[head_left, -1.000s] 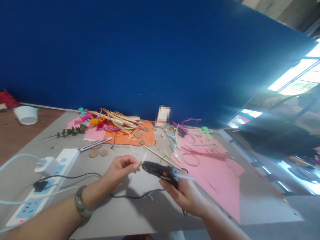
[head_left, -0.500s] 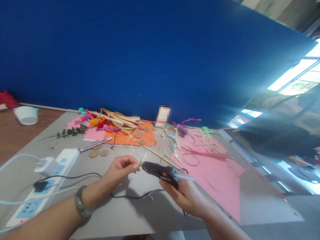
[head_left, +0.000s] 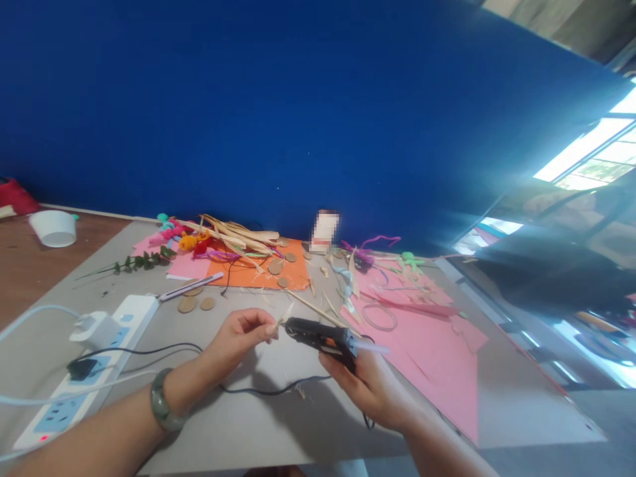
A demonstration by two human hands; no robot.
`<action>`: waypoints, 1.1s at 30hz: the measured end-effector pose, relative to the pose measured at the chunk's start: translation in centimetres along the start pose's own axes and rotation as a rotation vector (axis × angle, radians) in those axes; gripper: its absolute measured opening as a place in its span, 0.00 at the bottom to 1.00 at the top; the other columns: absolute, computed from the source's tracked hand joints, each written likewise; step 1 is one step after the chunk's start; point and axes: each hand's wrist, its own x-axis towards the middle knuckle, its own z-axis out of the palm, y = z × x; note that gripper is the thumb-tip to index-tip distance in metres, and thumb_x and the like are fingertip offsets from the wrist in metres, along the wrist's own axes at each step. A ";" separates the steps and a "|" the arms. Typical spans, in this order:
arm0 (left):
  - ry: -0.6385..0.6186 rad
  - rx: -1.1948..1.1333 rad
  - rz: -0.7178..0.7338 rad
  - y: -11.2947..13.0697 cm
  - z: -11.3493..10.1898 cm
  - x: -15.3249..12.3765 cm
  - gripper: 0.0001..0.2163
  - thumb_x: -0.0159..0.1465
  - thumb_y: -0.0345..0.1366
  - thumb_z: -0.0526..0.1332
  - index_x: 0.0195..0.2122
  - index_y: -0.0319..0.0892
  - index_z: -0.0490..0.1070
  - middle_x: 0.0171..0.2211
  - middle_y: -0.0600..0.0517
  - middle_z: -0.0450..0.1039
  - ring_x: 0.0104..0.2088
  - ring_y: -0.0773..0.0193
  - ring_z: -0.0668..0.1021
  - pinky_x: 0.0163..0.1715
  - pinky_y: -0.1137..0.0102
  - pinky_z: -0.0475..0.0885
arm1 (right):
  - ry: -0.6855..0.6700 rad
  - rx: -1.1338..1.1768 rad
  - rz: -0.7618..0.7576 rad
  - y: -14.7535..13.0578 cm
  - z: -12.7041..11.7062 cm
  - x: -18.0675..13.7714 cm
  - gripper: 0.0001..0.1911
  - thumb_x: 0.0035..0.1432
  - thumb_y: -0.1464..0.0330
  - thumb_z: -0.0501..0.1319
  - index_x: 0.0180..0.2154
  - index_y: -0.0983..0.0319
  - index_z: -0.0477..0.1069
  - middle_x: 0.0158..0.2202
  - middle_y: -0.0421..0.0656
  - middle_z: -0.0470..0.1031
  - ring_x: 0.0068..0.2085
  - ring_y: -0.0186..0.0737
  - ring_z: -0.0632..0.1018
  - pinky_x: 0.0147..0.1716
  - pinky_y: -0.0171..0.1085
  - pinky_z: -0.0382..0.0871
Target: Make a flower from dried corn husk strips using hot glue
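My right hand (head_left: 370, 384) is wrapped round the handle of a black hot glue gun (head_left: 318, 334), its nozzle pointing left. A clear glue stick (head_left: 371, 346) juts from the back of the gun. The fingertips of my left hand (head_left: 256, 328) pinch a small pale strip (head_left: 284, 315), thin and pointed at its upper end. The nozzle is right beside that strip; whether they touch I cannot tell. Beyond the gun a thin wooden stick (head_left: 318, 308) lies slantwise on the grey table (head_left: 238, 430).
At left a white power strip (head_left: 94, 371) carries plugs and cords. A utility knife (head_left: 191, 286), wooden discs (head_left: 187, 304), a leafy sprig (head_left: 144, 260) and orange card (head_left: 238, 278) with dried strips (head_left: 233, 233) lie behind. Pink paper (head_left: 427, 358) covers the right side. A blue panel (head_left: 298, 119) stands behind.
The glue gun and my right hand have shifted very slightly to the right. My left hand stays in place with the strip.
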 end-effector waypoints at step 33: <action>0.020 -0.024 -0.021 0.0 0.1 0.0 0.10 0.53 0.41 0.69 0.25 0.39 0.74 0.23 0.52 0.73 0.25 0.67 0.70 0.29 0.73 0.64 | 0.005 0.019 0.008 -0.5 -0.2 0.1 0.13 0.65 0.64 0.51 0.41 0.65 0.70 0.28 0.42 0.70 0.28 0.37 0.69 0.29 0.34 0.66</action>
